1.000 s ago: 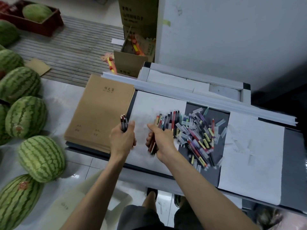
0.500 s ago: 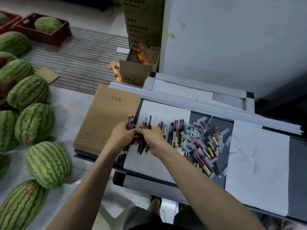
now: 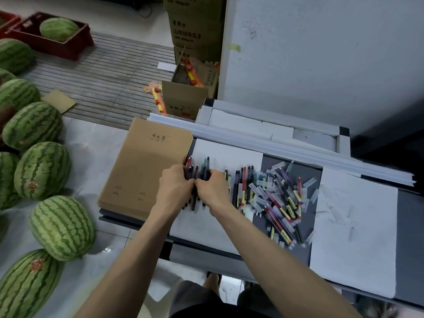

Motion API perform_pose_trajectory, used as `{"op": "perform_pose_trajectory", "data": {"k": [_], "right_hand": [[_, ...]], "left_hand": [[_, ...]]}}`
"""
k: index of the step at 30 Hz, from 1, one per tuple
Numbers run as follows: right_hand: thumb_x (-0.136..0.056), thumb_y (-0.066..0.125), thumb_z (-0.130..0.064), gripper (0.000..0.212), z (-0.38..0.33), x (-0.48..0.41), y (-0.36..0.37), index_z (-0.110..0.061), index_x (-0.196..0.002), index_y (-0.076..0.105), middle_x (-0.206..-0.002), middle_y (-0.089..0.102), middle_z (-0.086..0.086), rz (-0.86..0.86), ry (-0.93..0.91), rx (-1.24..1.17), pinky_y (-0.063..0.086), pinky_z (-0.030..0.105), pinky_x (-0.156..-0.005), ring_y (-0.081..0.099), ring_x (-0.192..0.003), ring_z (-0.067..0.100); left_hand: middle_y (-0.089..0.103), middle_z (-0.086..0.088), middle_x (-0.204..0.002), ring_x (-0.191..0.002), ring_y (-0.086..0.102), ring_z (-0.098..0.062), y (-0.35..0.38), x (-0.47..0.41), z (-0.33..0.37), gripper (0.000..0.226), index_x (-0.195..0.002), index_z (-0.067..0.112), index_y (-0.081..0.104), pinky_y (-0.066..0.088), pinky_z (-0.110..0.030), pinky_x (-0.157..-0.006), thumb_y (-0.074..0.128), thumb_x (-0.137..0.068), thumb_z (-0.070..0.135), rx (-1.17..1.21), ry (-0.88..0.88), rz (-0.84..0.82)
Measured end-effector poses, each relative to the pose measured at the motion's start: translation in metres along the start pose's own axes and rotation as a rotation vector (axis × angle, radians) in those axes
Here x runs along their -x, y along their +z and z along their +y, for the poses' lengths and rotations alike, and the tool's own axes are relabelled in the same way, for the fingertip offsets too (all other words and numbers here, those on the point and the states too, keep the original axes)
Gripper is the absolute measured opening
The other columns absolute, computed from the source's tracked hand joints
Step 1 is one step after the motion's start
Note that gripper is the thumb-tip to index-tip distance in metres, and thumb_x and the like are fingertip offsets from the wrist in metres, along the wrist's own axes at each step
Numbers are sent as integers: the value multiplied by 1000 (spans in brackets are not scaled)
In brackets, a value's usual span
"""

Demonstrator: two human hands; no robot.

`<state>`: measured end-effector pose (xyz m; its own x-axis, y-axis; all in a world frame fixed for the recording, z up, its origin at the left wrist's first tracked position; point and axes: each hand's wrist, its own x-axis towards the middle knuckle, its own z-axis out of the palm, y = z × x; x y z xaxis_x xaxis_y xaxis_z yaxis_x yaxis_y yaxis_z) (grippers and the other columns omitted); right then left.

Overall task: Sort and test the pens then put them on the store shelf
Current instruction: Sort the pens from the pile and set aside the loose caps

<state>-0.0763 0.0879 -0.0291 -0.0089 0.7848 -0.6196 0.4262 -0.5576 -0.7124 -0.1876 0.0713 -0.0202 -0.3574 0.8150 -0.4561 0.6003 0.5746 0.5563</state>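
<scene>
Red and dark barrels bristle between two fists pressed knuckle to knuckle at the centre of the frame. The left hand (image 3: 175, 187) and the right hand (image 3: 214, 190) both curl their fingers round one bundle of pens (image 3: 198, 167). Its tips fan toward the upper edge and its tails poke out below the fists, so its long axis runs up and down the frame over a white sheet (image 3: 231, 154). Just right of the right hand, a tidy row of pens (image 3: 243, 182) lies the same way. Further right, the loose pile (image 3: 282, 203) sprawls crisscross on the grey desk (image 3: 410, 212). The right hand is nearer that pile, so I'd expect it to reach there next.
</scene>
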Motion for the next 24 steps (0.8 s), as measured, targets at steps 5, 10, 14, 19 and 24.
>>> {"op": "perform_pose_trajectory", "data": {"k": [5, 10, 14, 19, 24], "right_hand": [[-86, 61, -12, 12, 2, 4, -1, -10, -97, 65, -90, 71, 10, 29, -56, 58, 57, 41, -61, 70, -77, 29], [-90, 58, -10, 11, 7, 11, -5, -10, -98, 65, -87, 71, 7, 29, -122, 65, 45, 26, -54, 65, -69, 22], [-91, 56, -8, 15, 12, 19, -11, -12, -101, 67, -90, 72, 2, 30, -183, 53, 48, 24, -58, 64, -69, 10], [-93, 56, -9, 14, 20, 25, -16, -11, -100, 68, -95, 74, 2, 28, -201, 60, 57, 29, -76, 67, -84, 12], [-93, 55, -14, 19, 27, 32, -18, -13, -105, 71, -98, 75, 3, 5, -250, 105, 62, 36, -81, 72, -94, 20]], "left_hand": [[68, -1, -80, -76, 65, -26, 0, 4, 0, 4, -85, 22, 67, 58, -42, -70, 69, -81, 22, -44, 74, 49], [66, 1, -74, -72, 63, -25, -1, 16, 1, 4, -81, 23, 65, 53, -38, -63, 65, -84, 20, -53, 138, 69], [73, -1, -93, -87, 68, -27, -3, 30, 1, 24, -107, 22, 71, 57, -40, -77, 64, -88, 10, -46, 172, 36], [72, -6, -123, -109, 66, -28, -2, 48, -8, 41, -132, 15, 67, 50, -33, -89, 65, -92, 4, -62, 291, 25], [51, -3, -156, -143, 46, -22, 5, 49, -34, 60, -153, 16, 50, 38, -34, -117, 69, -96, 16, -192, 380, -8]]}}
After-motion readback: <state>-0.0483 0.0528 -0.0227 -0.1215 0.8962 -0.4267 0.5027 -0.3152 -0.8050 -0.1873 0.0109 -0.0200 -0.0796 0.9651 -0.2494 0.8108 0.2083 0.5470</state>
